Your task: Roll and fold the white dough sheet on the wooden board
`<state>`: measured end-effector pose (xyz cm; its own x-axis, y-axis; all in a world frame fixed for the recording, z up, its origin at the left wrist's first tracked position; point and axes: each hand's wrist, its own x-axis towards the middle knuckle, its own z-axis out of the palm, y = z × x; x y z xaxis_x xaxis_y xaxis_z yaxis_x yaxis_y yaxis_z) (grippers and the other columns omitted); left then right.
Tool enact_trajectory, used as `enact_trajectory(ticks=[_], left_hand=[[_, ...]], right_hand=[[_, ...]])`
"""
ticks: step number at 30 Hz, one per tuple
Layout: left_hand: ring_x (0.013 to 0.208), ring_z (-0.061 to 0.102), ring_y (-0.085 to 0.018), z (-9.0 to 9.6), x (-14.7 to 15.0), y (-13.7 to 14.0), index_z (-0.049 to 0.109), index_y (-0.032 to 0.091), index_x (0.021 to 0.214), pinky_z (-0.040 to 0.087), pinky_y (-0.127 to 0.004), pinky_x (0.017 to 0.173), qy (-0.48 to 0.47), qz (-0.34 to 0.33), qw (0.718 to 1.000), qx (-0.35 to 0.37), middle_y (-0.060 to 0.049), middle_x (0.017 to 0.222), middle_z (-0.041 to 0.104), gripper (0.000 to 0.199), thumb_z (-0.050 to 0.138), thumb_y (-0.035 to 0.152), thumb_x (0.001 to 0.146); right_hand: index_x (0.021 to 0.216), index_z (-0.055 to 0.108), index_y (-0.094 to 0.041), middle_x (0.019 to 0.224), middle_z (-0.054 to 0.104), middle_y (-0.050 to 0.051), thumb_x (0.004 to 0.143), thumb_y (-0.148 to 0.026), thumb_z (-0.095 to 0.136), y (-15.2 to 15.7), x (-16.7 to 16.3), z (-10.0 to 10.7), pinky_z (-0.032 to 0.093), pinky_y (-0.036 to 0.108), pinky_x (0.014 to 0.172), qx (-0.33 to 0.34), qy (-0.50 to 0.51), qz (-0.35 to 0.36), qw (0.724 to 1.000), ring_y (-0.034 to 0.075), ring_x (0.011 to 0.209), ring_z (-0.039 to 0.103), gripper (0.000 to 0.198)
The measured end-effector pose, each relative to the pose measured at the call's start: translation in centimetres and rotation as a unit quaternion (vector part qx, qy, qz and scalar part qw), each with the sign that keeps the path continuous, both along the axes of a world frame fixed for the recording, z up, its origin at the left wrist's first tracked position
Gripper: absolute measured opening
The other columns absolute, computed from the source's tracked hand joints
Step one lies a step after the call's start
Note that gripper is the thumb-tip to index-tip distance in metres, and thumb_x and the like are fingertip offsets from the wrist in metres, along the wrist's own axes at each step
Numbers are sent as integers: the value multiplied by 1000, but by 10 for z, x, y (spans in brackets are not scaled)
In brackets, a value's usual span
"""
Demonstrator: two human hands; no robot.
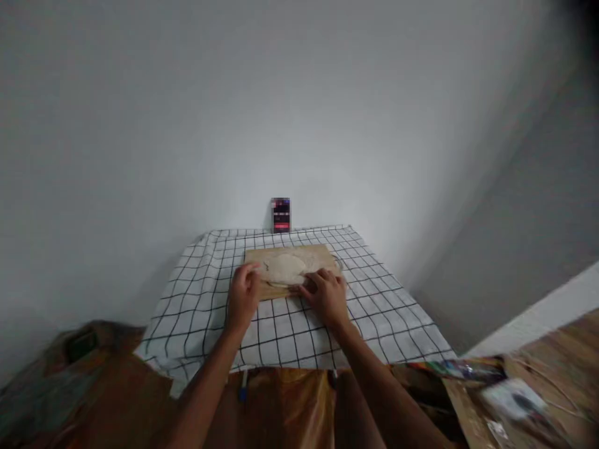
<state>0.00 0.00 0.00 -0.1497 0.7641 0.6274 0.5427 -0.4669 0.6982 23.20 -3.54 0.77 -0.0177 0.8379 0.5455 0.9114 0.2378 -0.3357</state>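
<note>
A flattened, pale sheet of dough lies across a light wooden board. My left hand is at the board's left side, its fingers curled in at the dough's left edge. At the lower right edge of the dough, my right hand grips it between thumb and bent fingers. Both palms face down, and the dough under the fingertips is partly hidden.
A white cloth with black grid lines covers the table. A phone with a lit screen leans upright against the pale wall. Assorted items, including a white box, lie low at the right. Cloth-like things sit low at the left.
</note>
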Motion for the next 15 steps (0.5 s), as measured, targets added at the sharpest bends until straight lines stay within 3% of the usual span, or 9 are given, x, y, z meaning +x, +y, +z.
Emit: enact_trajectory(ticks=[3, 6, 10, 15], left_hand=[[131, 65, -27, 7, 3, -1, 74, 21, 111, 52, -49, 116, 129, 15, 991, 33, -9, 130, 74, 29, 47, 30, 103], [149, 50, -30, 22, 11, 6, 76, 22, 113, 35, -58, 129, 258, 28, 965, 28, -7, 145, 70, 30, 48, 25, 102], [153, 47, -31, 45, 21, 31, 72, 22, 130, 30, -63, 130, 362, 44, 931, -26, -8, 154, 64, 36, 47, 26, 104], [156, 42, -33, 52, 21, 62, 64, 20, 145, 20, -72, 129, 480, -15, 876, -52, -10, 162, 55, 48, 44, 21, 101]], right_hand=[[115, 77, -27, 112, 74, 3, 96, -48, 77, 1, 0, -1, 38, 38, 94, -3, -3, -2, 1000, 23, 109, 65, 28], [116, 77, -28, 111, 74, 4, 99, -51, 73, 0, 0, 0, 39, 38, 93, -7, -11, 2, 1000, 23, 108, 65, 29], [113, 78, -28, 107, 74, 5, 101, -53, 69, -2, -1, 4, 40, 38, 91, -5, -20, 4, 1000, 24, 106, 65, 29], [99, 79, -26, 95, 74, 5, 108, -51, 57, -1, -1, 7, 43, 33, 82, 0, -24, 2, 1000, 22, 97, 66, 35]])
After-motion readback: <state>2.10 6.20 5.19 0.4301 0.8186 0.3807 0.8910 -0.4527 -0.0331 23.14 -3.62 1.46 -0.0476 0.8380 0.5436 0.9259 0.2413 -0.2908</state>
